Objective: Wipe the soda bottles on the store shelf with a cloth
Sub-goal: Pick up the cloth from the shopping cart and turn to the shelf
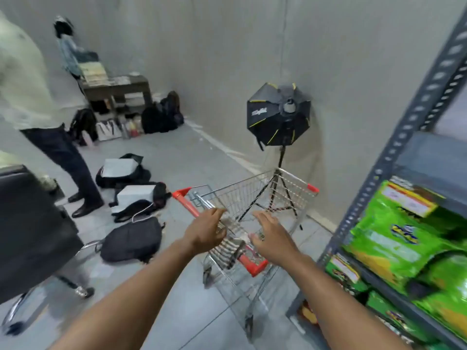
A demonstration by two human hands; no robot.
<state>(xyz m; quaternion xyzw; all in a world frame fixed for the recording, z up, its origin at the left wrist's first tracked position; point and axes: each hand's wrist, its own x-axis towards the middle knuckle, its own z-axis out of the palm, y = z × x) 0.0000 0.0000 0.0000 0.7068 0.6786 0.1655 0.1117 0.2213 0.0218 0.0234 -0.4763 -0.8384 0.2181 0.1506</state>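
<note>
Both hands reach over the shopping cart (252,198) handle: left hand (206,232) and right hand (271,238), each grip open, holding nothing. No soda bottles or cloth in view; shelf rack (394,147) at right shows only green bags (404,236). Risks: rolling the cart into the softbox tripod (280,193) just ahead, or snagging the backpacks (131,238) lying on the floor.

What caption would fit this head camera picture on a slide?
Both hands, left hand and right hand, reach over the red-handled shopping cart beside a shelf of green packages.
</note>
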